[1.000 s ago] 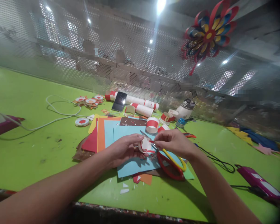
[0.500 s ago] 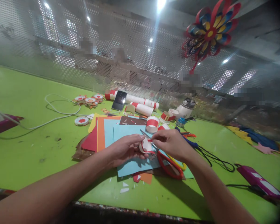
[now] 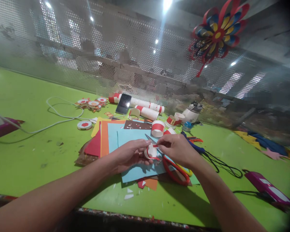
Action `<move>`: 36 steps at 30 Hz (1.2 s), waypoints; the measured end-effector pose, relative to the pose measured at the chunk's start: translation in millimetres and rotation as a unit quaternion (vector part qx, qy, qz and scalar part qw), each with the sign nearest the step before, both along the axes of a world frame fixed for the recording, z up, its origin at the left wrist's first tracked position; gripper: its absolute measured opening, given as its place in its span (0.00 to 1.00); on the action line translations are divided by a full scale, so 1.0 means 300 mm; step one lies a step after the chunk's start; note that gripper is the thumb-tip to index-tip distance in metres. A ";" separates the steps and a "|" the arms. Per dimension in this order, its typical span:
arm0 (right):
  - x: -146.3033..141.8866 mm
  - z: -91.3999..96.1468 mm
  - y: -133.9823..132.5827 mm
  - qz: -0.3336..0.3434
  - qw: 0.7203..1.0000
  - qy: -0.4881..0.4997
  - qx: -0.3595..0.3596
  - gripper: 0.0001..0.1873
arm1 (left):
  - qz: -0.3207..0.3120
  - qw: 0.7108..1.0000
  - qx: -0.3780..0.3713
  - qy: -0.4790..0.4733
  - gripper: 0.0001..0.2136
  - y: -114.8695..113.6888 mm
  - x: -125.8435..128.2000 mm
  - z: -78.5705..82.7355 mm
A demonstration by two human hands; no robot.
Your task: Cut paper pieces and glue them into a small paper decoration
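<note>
My left hand [image 3: 129,156] is closed around a small cut paper cup [image 3: 150,152], white inside with red edging, tilted with its open side to the right. My right hand [image 3: 177,148] pinches a red-edged strip at the cup's upper right rim. Under the right hand lie scissors with red and yellow handles [image 3: 175,175], their blades pointing up and left across light blue paper [image 3: 132,174]. Just beyond my fingers stands a red and white cup ring [image 3: 158,129], with another cup piece partly hidden behind my right hand.
Coloured paper sheets [image 3: 104,138] are stacked under my hands on the green table [image 3: 50,170]. Stacked paper cups [image 3: 145,104], a phone [image 3: 123,103] and cup-bottom wheels [image 3: 94,104] lie at the back. A blue glue gun [image 3: 195,146] and a purple power strip [image 3: 268,188] are on the right.
Both hands keep their places on the cup. The right fingers' strip at the rim has shifted very slightly; the scissors and other things have not moved.
</note>
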State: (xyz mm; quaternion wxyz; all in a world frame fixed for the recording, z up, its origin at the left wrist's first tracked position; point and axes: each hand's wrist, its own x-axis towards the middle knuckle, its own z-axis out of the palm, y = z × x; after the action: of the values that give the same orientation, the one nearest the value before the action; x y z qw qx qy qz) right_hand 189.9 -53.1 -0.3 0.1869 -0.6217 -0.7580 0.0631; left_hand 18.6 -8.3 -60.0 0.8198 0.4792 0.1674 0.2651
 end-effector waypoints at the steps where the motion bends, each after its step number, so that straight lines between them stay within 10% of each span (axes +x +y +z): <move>1: -0.001 -0.001 0.000 0.000 1.000 -0.003 0.000 0.12 | 0.000 1.000 0.001 -0.001 0.13 0.000 0.000 -0.001; 36: -0.010 -0.020 -0.010 -0.010 0.998 0.052 -0.024 0.08 | -0.005 0.998 -0.046 -0.033 0.13 0.003 -0.002 0.002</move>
State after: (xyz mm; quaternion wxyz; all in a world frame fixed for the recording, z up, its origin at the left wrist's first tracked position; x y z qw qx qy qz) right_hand 187.0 -55.9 -6.3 0.2116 -0.6296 -0.7392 0.1111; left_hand 18.0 -7.2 -59.4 0.8472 0.4332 0.1496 0.2687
